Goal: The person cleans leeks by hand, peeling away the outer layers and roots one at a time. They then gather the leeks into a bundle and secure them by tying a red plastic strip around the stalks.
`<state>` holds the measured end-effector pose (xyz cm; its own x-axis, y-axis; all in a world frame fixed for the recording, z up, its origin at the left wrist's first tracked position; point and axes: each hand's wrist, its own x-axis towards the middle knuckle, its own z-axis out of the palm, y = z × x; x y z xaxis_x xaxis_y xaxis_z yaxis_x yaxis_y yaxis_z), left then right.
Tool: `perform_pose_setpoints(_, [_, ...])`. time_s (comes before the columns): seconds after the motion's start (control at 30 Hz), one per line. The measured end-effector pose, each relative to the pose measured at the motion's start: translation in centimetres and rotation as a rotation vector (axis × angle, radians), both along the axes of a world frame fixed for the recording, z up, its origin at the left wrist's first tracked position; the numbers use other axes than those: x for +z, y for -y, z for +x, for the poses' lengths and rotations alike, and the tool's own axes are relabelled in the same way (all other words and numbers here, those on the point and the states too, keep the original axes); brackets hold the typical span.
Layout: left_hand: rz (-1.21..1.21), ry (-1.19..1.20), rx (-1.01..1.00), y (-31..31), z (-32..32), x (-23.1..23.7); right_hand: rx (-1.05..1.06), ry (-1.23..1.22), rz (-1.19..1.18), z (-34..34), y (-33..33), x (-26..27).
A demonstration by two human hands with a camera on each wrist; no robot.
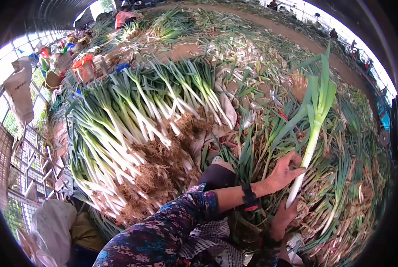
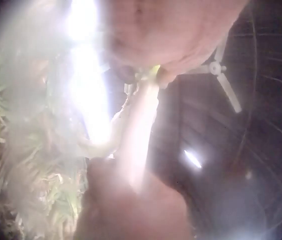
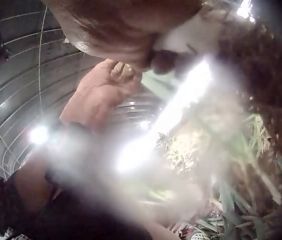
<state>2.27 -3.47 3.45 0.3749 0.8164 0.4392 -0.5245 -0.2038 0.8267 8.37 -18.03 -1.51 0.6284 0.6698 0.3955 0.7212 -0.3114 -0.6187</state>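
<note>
One long leek (image 1: 311,141) stands tilted, its green leaves upward and its white shaft down. My left hand (image 1: 281,175), with a dark band at the wrist, pinches the white shaft between thumb and fingers. Below it, my right hand (image 1: 284,219) grips the bottom end, whose root tip is hidden. In the left wrist view the pale shaft (image 2: 140,132) runs between my left hand (image 2: 173,35) above and my right hand (image 2: 136,205) below. The right wrist view has my right hand (image 3: 131,27) close and my left hand (image 3: 101,92) beyond; glare blurs much of it.
A big pile of leeks (image 1: 132,115) with brown roots (image 1: 156,171) lies at the left. Loose leaves and trimmings (image 1: 355,187) cover the ground at the right. Sacks (image 1: 54,227) stand at the lower left, and a person (image 1: 124,18) is far back.
</note>
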Motion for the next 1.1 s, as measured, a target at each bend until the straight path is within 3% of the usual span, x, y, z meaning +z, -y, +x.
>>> perform_pose_setpoints(0.1, [-0.070,-0.100,-0.048,-0.5,-0.4,-0.7,0.021,0.032,0.042,0.1,-0.5,-0.9])
perform_pose_setpoints(0.17, [0.193,-0.139,0.142,-0.8,-0.7,-0.5,0.046,0.029,0.073,-0.5,-0.9,-0.4])
perform_pose_setpoints(0.3, [0.313,-0.120,0.277,-0.7,-1.3,0.7,0.026,-0.057,0.035,-0.9,-0.7,0.3])
perform_pose_setpoints(0.4, [-0.004,-0.023,0.109,-0.8,-1.8,1.6,0.038,-0.052,0.005,1.1,0.1,-2.5])
perform_pose_setpoints(0.43, [-0.009,-0.026,0.116,-1.1,-1.6,1.0,0.033,-0.038,-0.013,1.1,0.3,-2.6])
perform_pose_setpoints(0.57, [0.112,-0.091,0.038,-1.7,-1.4,-0.1,0.024,0.041,-0.018,0.9,0.3,-2.5])
perform_pose_setpoints(0.63, [0.275,-0.129,0.150,-1.6,-1.9,0.7,0.041,-0.242,-0.026,0.7,0.2,-1.0])
perform_pose_setpoints(0.77, [0.519,-0.112,0.147,-1.8,-2.0,0.1,0.115,-0.118,0.067,1.0,0.2,0.7])
perform_pose_setpoints(0.83, [0.128,-0.147,-0.652,-2.0,-2.5,-0.2,0.062,0.045,0.020,1.8,0.5,1.0])
perform_pose_setpoints(0.87, [0.141,-0.177,-0.797,-2.2,-2.6,-0.7,0.102,0.067,0.018,2.0,0.7,1.4])
perform_pose_setpoints(0.9, [0.136,-0.176,-0.800,-2.6,-3.0,-0.7,0.100,0.066,0.012,2.0,0.5,1.0])
perform_pose_setpoints(0.97, [0.397,-0.354,-0.821,-4.1,-3.8,-0.6,-0.038,0.343,-0.009,2.1,0.8,-0.8])
perform_pose_setpoints(1.0, [0.468,-0.506,-0.722,-5.4,-4.8,0.0,-0.085,0.304,-0.120,1.5,0.8,-1.0])
perform_pose_setpoints(1.03, [0.482,-0.533,-0.385,-5.8,-5.3,0.0,-0.157,0.266,-0.253,0.8,0.9,-0.3])
perform_pose_setpoints(1.07, [0.464,-0.554,-0.059,-6.3,-5.4,-0.5,0.006,0.789,-0.654,-0.4,1.8,2.1])
perform_pose_setpoints(1.1, [0.460,-0.841,0.130,-7.8,-4.4,-0.5,0.117,0.397,-0.371,1.1,2.1,-0.8])
